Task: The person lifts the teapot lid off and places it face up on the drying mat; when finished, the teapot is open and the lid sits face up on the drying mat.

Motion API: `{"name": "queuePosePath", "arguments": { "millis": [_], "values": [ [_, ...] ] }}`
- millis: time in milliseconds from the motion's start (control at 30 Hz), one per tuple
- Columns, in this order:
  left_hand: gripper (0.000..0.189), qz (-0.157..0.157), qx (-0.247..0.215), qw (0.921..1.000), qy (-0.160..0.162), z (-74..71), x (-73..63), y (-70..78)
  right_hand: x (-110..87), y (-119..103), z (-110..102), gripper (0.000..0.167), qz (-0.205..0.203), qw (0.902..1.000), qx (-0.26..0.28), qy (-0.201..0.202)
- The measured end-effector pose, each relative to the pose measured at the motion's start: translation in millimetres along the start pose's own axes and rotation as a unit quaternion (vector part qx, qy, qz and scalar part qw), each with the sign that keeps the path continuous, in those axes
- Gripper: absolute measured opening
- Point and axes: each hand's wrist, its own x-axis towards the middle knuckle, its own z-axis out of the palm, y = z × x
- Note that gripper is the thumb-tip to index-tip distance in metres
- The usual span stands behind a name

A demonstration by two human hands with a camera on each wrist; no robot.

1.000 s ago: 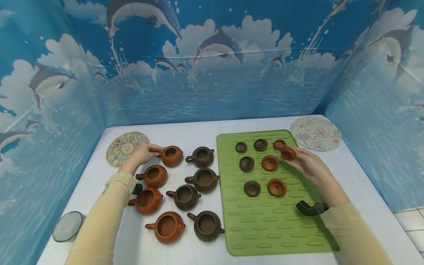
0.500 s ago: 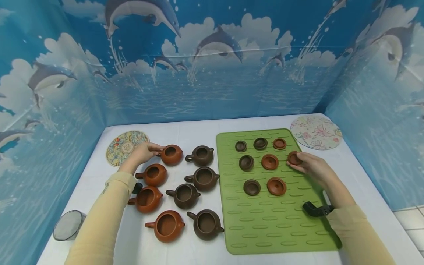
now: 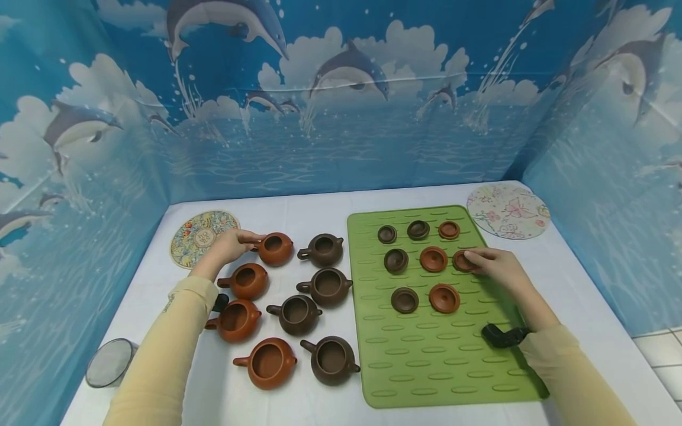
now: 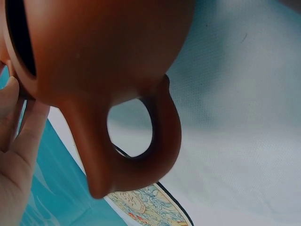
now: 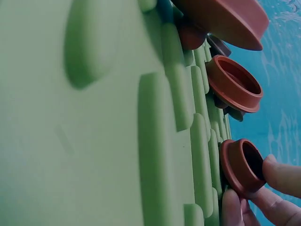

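Observation:
My left hand (image 3: 226,247) pinches the handle of the farthest reddish-brown teapot (image 3: 275,249), which stands lidless on the table. In the left wrist view a nearer reddish-brown teapot (image 4: 108,52) hides most of that grip. Over at the green mat's right side, my right hand (image 3: 501,269) pinches a small reddish-brown teapot lid (image 3: 462,262) between thumb and fingers. The right wrist view shows this lid (image 5: 240,165) upside down, its hollow rim up, low at the mat's surface. Beside it lies another reddish-brown lid (image 3: 434,259), also upturned.
Several lidless teapots stand in two columns, reddish-brown (image 3: 267,363) on the left and dark brown (image 3: 333,361) on the right. Dark and reddish lids lie in rows on the green mat (image 3: 437,376). Round patterned mats (image 3: 508,212) lie at both back corners; a glass (image 3: 111,362) is front left.
My right hand has brought the lid from above the back-right lids down to the mat, at the right end of the middle row. My left hand has stayed at the teapot handle.

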Motion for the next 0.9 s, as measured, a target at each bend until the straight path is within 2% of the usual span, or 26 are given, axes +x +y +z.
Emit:
{"name": "queuePosePath", "arguments": {
  "millis": [233, 433, 633, 800, 900],
  "values": [
    [0.036, 0.002, 0.007, 1.0000, 0.001, -0.8, -1.8, 0.4, 0.3, 2.3, 1.9, 0.063, -0.026, 0.9991, -0.032, 0.007],
    [0.036, 0.002, 0.005, 1.0000, 0.002, -2.6, -2.8, 0.3, 0.0, 0.4, 4.0, 0.058, -0.051, 0.9978, -0.043, -0.004],
    [0.035, -0.005, 0.015, 0.9999, 0.003, -1.3, -4.4, -0.3, 1.5, -0.2, 6.1, 0.063, -0.034, 0.9984, -0.038, -0.025],
    [0.036, 0.018, 0.051, 0.9985, -0.002, -1.1, -6.0, 3.9, 1.7, -1.9, 6.0, 0.065, -0.018, 0.9987, -0.039, -0.027],
    [0.039, 0.042, 0.075, 0.9963, -0.002, -2.2, -8.9, 9.4, 1.7, -4.1, 2.0, 0.065, -0.016, 0.9977, -0.059, -0.027]
  ]
}}
